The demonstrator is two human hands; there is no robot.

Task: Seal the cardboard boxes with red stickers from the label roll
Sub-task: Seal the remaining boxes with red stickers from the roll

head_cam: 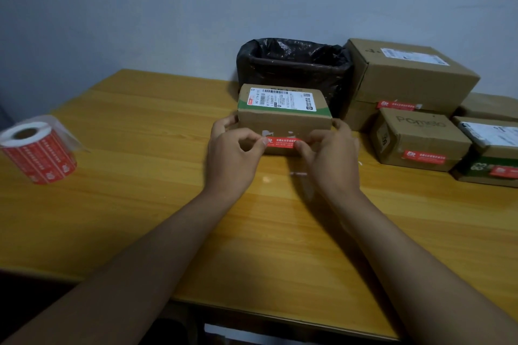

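At mid-worktop, both hands meet on the near face of a small cardboard box (283, 117). Left hand (235, 154): fingers curled, thumb and forefinger pinching the left end of a red sticker (281, 142). Right hand (330, 154): fingers curled, fingertips pinching the sticker's right end. Each grip is closed on the sticker; the outer fingers of both hands touch the box's side edges. Sticker lies flat and level against the lower part of the box's near face, white print visible between the two hands.

Box stands on the wooden worktop (140, 204), a white shipping label (280, 99) and green band on its top. Just behind it, touching or nearly so, sits a bin lined with a black plastic bag (294, 64).

Label roll (37, 151) stands upright near the worktop's left edge, well apart from the hands, a loose clear tail of backing curling off its right side.

Right side of the worktop: a stack of further cardboard boxes (414, 134), the largest at the far end, at least three showing red stickers on their near faces. Far wall (168, 8) is plain and pale.
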